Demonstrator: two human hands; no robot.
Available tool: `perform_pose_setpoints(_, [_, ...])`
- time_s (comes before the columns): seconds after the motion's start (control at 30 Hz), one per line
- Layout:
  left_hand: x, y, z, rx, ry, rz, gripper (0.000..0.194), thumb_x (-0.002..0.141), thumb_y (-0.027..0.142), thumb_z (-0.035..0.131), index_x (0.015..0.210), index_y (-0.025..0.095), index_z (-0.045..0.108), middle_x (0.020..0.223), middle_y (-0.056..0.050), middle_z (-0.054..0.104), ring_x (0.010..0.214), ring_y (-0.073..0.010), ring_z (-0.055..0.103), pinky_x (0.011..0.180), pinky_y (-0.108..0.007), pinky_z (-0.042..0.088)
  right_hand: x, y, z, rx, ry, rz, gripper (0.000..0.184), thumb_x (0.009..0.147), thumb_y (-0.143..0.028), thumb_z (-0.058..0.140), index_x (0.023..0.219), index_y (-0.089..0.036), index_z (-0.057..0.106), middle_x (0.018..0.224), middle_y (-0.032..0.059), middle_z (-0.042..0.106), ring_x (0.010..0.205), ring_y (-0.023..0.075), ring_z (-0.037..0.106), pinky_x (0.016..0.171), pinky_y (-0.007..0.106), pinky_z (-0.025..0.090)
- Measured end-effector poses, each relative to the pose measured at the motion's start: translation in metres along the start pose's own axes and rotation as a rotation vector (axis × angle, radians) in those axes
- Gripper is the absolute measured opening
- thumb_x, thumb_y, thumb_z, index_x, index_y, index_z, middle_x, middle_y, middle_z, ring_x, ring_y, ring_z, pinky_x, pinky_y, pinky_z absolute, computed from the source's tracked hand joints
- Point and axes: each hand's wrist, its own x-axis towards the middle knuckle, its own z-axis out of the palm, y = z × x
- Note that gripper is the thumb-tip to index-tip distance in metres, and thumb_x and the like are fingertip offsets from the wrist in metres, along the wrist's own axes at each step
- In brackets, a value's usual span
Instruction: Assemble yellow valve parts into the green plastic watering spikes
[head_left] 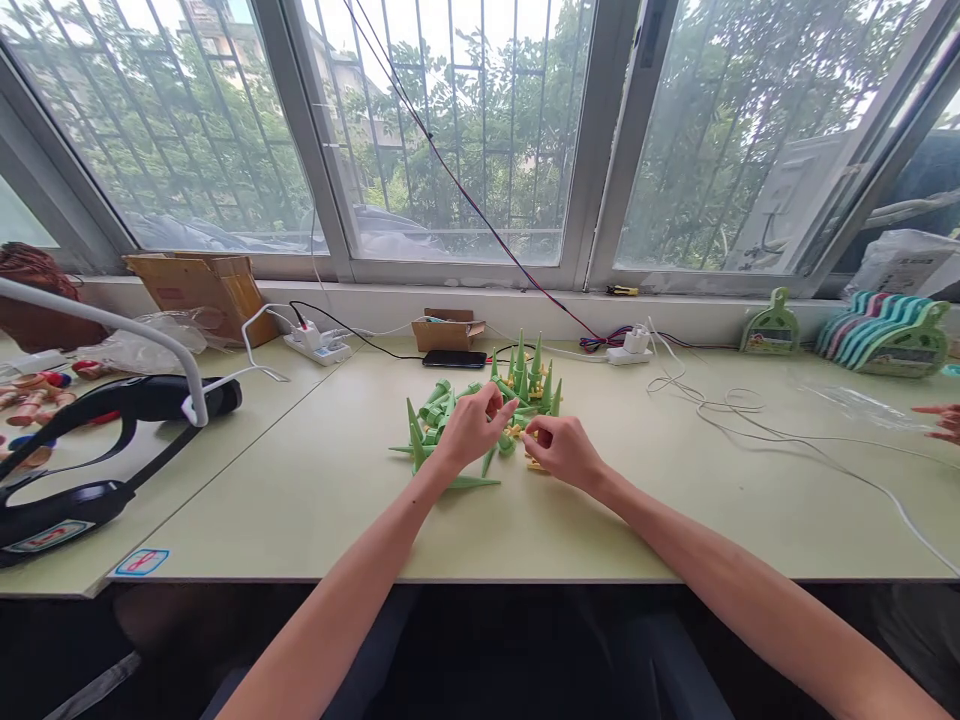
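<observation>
My left hand (476,428) is over the right side of a heap of green cone-shaped pieces (416,440), its fingers curled and thumb stretched toward the right. Whatever is between those fingers does not show. Just to the right, my right hand (568,452) has thumb and forefinger pinched beside small yellow pieces (534,464); what they pinch is too small to make out. Behind both hands, several green cones (538,358) stand upright in a cluster with bits of yellow at their bases. One long green cone (474,482) lies flat at the heap's front.
A black phone (454,359) and a small open cardboard box (448,330) are behind the heap. White cables (739,425) trail across the right side. A black headset (112,440) lies left. Another person's hand (941,422) shows at the right edge.
</observation>
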Motion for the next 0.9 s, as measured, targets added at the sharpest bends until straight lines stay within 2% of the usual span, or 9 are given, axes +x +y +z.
perform_pose_setpoints(0.23, [-0.0005,0.0013,0.001,-0.049,-0.009,0.001,0.03,0.091,0.04,0.05,0.07,0.019,0.046,0.062,0.003,0.053,0.058,-0.0109,0.046,0.059,-0.025,0.037,-0.0009,0.0002,0.0003,0.001,-0.016,0.004,0.021,0.083,-0.029,0.056,0.066,-0.017,0.06,0.051,-0.0035,0.049,0.047,0.0086,0.036,0.052,0.022,0.03])
perform_pose_setpoints(0.47, [0.0,-0.0013,0.0021,-0.044,0.015,0.002,0.029,0.09,0.044,0.053,0.074,0.019,0.052,0.061,0.003,0.053,0.057,-0.011,0.046,0.06,-0.025,0.038,-0.0028,-0.0074,-0.0013,0.006,-0.021,-0.006,0.022,0.081,-0.026,0.056,0.062,-0.017,0.058,0.05,-0.0037,0.048,0.048,0.0086,0.036,0.053,0.022,0.031])
perform_pose_setpoints(0.73, [0.001,-0.0002,0.0036,-0.1,-0.012,-0.01,0.034,0.09,0.048,0.05,0.074,0.018,0.057,0.068,0.0,0.059,0.064,-0.0123,0.051,0.063,-0.025,0.041,-0.0001,-0.0036,-0.003,0.071,0.091,-0.006,0.023,0.084,-0.033,0.056,0.072,-0.016,0.065,0.05,-0.0045,0.045,0.048,0.0089,0.036,0.052,0.023,0.032])
perform_pose_setpoints(0.9, [0.0009,0.001,0.0041,-0.136,-0.05,-0.048,0.036,0.087,0.05,0.053,0.074,0.017,0.059,0.067,0.001,0.058,0.057,-0.01,0.045,0.055,-0.023,0.036,0.001,-0.0038,-0.0042,0.082,0.143,0.009,0.026,0.085,-0.037,0.056,0.073,-0.016,0.065,0.049,-0.0049,0.042,0.047,0.0092,0.035,0.052,0.023,0.033])
